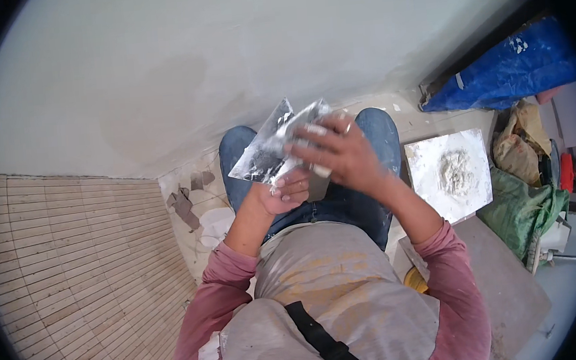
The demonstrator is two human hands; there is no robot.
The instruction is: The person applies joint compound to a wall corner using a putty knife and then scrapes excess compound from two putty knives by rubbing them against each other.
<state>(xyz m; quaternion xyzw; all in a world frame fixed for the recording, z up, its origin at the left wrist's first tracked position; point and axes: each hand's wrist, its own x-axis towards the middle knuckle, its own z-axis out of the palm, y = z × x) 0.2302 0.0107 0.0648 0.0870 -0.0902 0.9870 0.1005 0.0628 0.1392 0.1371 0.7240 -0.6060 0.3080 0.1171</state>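
My left hand (287, 192) is closed around the handle of a broad putty knife (259, 156), its shiny blade pointing up and away from me. My right hand (340, 150), blurred by motion, grips a second metal blade, seemingly another putty knife (310, 115), with its fingers lying over the metal. A pale handle end shows below that hand. The two blades overlap in front of my knees, and white smears mark both. Whether they touch is hard to tell. White residue clings to my left fingers.
Right of my knees lies a white board (420, 176) with a mound of pale putty (456, 172). Beyond are a blue sheet (503, 72), a green sack (520, 206) and a tan bag (520, 141). A plastered wall (237, 48) stands ahead; slatted panelling (85, 263) is left.
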